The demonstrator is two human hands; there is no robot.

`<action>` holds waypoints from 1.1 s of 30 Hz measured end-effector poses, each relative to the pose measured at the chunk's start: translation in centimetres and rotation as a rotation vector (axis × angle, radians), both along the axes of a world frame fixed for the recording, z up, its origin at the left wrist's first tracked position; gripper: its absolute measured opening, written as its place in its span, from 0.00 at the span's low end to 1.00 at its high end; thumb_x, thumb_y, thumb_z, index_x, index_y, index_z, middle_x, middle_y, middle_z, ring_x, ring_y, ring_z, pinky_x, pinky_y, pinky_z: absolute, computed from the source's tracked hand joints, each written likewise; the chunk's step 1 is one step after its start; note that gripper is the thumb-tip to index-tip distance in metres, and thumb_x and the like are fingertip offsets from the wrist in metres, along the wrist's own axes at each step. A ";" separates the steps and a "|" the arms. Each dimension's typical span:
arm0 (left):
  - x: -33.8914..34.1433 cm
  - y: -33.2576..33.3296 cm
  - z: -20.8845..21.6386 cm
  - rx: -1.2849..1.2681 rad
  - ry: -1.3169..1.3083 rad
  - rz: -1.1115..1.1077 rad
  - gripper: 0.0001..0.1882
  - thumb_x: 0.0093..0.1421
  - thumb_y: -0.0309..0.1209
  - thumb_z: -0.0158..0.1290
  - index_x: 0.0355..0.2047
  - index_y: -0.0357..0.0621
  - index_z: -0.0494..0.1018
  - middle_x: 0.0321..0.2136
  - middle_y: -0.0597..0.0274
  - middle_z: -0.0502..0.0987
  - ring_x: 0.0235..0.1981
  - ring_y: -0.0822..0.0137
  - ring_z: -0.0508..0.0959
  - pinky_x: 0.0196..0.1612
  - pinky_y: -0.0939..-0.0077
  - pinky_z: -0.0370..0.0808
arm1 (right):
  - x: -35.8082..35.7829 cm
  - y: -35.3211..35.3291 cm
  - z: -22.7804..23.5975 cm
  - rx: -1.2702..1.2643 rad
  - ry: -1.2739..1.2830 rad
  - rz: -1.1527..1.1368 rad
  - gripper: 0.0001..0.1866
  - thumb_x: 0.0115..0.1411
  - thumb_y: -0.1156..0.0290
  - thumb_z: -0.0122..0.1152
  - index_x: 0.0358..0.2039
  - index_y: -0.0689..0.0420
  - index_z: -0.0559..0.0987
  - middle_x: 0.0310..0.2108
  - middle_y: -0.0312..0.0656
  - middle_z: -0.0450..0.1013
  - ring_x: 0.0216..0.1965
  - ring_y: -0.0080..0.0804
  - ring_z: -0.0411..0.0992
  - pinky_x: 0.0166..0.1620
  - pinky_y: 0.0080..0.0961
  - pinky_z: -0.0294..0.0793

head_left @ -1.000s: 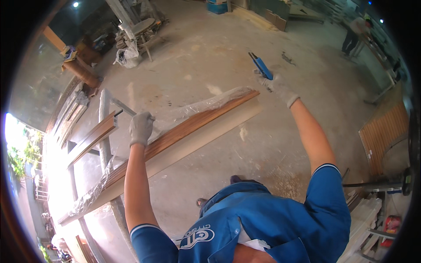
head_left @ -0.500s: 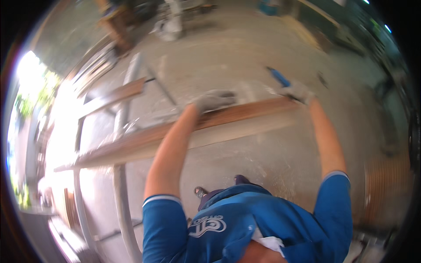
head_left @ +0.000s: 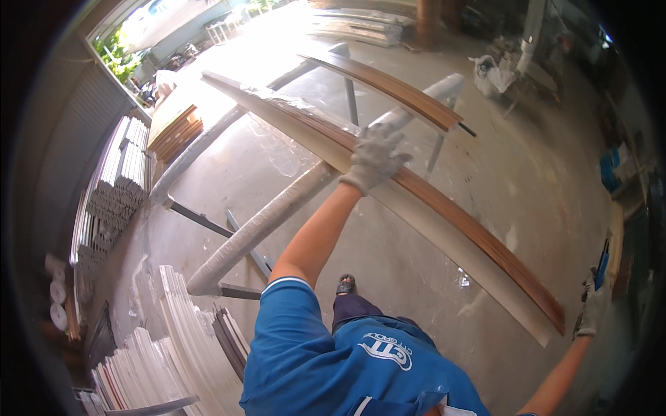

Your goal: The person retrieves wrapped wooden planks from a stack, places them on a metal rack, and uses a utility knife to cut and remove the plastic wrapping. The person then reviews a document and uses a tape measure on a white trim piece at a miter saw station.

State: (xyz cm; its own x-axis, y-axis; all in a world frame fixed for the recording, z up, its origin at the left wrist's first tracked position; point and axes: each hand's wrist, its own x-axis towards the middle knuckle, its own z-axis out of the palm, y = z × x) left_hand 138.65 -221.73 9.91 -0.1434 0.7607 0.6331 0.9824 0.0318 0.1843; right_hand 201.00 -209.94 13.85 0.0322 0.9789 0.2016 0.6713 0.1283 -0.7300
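A long wood-brown profile board (head_left: 465,215) with a pale lower face slants across the padded rails of a stand. Its near right end reaches past the rails. My left hand (head_left: 374,156), in a grey glove, lies on the board's top with its fingers spread. Loose clear film (head_left: 298,104) clings to the board beyond that hand. My gloved right hand (head_left: 591,312) is off at the far right, apart from the board's near end. It grips a slim blue tool (head_left: 603,267) that looks like a utility knife.
Another brown board (head_left: 388,87) rests farther back on the stand's wrapped rail (head_left: 263,225). White profiles (head_left: 114,187) are stacked at the left, and more long strips (head_left: 187,340) lie at lower left. A white bag (head_left: 494,76) is at the back right.
The view has swung left, showing more of the stand and stacks. My right hand has moved away from the board's end with the blue tool; my left hand stays on the board, fingers now spread.
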 end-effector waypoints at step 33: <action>-37.6 -5.3 -15.3 0.734 -2.230 0.017 0.27 0.67 0.57 0.46 0.55 0.51 0.70 0.41 0.62 0.78 0.39 0.66 0.78 0.41 0.67 0.75 | -84.5 12.6 -12.9 -0.041 -0.415 0.652 0.11 0.55 0.66 0.67 0.34 0.59 0.84 0.27 0.46 0.80 0.31 0.36 0.79 0.38 0.32 0.74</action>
